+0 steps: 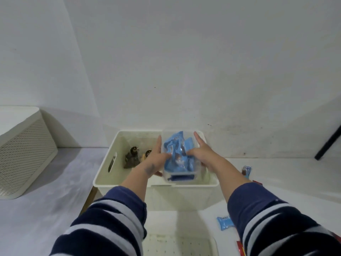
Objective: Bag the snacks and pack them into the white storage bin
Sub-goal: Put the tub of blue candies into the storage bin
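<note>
A white storage bin [120, 183] stands in front of me against the wall. Over its right half I hold a clear plastic container [181, 179] filled with blue snack packets [178, 154]. My left hand [156, 159] grips the container's left side, thumb pressed on the packets. My right hand [201, 154] grips its right side, thumb on the packets too. Two dark bagged snacks [132, 157] lie in the left part of the bin. A loose blue snack packet [225, 223] lies on the table near my right sleeve.
A white perforated lidded box [24, 150] sits at the left. A white perforated lid [177, 244] lies at the near edge. More wrapped snacks [246, 170] lie right of the bin, and red packets [240, 248] at bottom right. A black bar [328, 143] leans at far right.
</note>
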`<state>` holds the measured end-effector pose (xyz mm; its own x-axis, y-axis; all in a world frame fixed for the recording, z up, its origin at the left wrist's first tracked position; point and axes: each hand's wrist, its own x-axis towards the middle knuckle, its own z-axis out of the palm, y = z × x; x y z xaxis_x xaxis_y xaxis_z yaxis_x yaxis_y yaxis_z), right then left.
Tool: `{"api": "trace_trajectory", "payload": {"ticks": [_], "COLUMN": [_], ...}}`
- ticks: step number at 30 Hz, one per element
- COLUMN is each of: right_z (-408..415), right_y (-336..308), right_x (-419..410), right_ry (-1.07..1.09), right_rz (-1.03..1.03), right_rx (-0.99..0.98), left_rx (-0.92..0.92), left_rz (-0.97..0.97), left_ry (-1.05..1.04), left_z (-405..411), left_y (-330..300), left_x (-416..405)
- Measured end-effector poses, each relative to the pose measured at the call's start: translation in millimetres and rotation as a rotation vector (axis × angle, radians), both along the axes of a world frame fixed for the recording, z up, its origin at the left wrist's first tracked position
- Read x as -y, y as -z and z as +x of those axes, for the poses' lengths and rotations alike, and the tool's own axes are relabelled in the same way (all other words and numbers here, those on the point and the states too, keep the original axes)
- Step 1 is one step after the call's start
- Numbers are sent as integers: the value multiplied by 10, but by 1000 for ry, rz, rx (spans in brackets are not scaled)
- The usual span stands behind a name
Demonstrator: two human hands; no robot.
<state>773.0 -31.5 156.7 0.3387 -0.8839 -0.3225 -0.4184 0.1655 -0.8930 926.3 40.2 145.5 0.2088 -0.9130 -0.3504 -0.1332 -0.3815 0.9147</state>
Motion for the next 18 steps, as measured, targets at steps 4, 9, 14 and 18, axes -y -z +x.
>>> {"api": "trace_trajectory", "payload": {"ticks": [4,9,14,18], "right_z": [97,95,49,71], "right_y": [502,765,777,733], "right_x": [194,274,356,316], "right_ry": [-48,-138,-203,-210], "right_rz": [137,272,238,250], "right_rx": [-186,-268,-330,-353], "left_rx": [52,81,83,126], "left_rz": [213,407,455,443], "left_ry": [92,159,177,187], "left_z": [39,55,24,40], "left_y": [449,713,779,778], "left_x": [204,363,423,416]}}
